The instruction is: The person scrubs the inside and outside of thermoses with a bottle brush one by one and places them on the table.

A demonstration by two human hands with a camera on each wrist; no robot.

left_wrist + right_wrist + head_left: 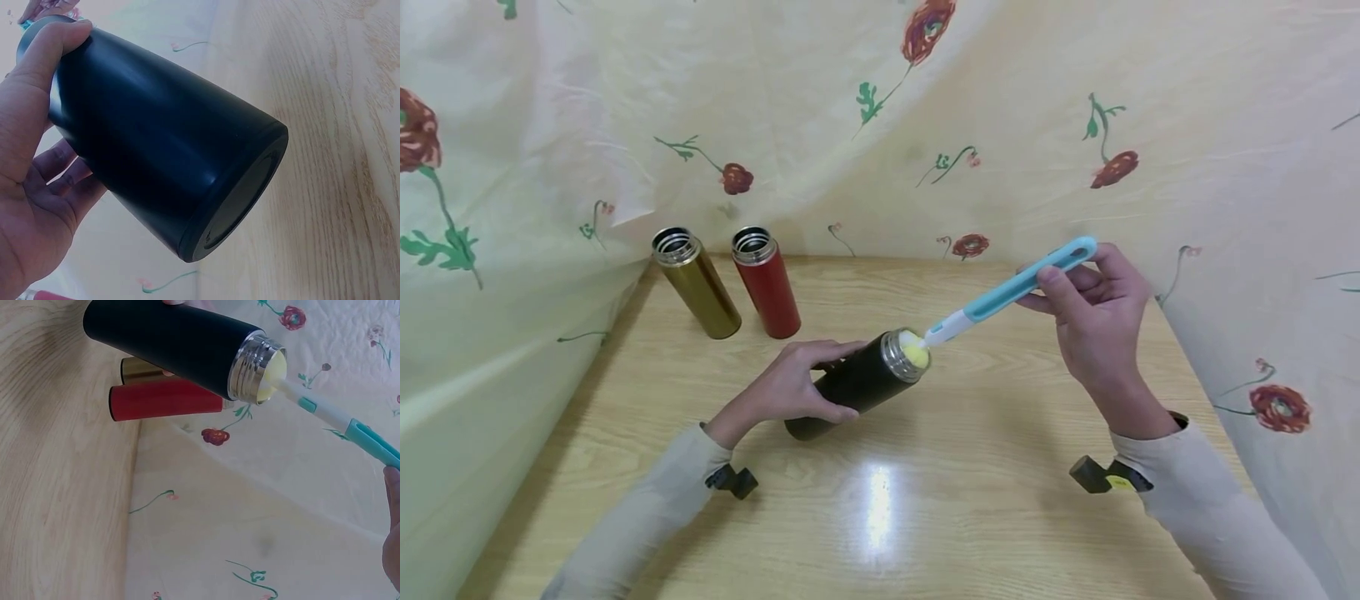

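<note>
My left hand grips a black thermos flask around its body, thumb on the near side. The flask is tilted, its open steel mouth turned up toward the right; its round base shows in the left wrist view. My right hand pinches the blue handle of a bottle brush between thumb and fingers. Its white neck slopes down to the flask, and the yellow sponge head sits in the mouth, partly showing. The rest of the sponge is hidden inside.
Behind the left hand, a gold flask and a red flask stand upright and lidless on the wooden table. A flower-patterned cloth hangs along the back and both sides.
</note>
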